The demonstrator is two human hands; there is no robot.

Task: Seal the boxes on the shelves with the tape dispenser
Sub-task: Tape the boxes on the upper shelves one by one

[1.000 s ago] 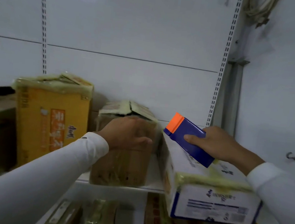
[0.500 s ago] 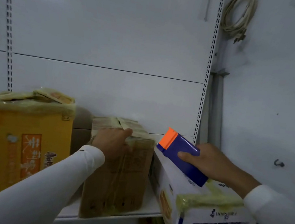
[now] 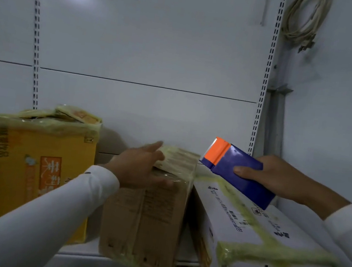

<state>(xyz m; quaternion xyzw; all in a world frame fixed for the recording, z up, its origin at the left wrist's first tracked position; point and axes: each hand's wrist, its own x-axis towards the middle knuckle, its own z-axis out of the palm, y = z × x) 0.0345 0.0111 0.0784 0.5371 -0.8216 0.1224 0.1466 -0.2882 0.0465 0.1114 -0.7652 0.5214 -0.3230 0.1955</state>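
A brown cardboard box [image 3: 144,220] stands in the middle of the shelf, its top flaps covered in yellowish tape. My left hand [image 3: 139,168] lies on its top front corner, fingers stretched over the flap and thumb along the front edge. My right hand [image 3: 273,178] grips a blue tape dispenser [image 3: 239,172] with an orange toothed head, held tilted above the white box [image 3: 268,240] on the right. That white box carries yellowish tape across its top and front.
A taller yellow box [image 3: 37,174] with taped, raised flaps stands left of the brown one. The white back panel and slotted uprights [image 3: 264,82] rise behind. A coiled cable [image 3: 304,20] hangs on the right wall. The shelf edge [image 3: 80,252] runs below the boxes.
The view rose and came closer to the shelf. My left hand moved from the brown box's front face up onto its top flap. The dispenser stayed above the white box.
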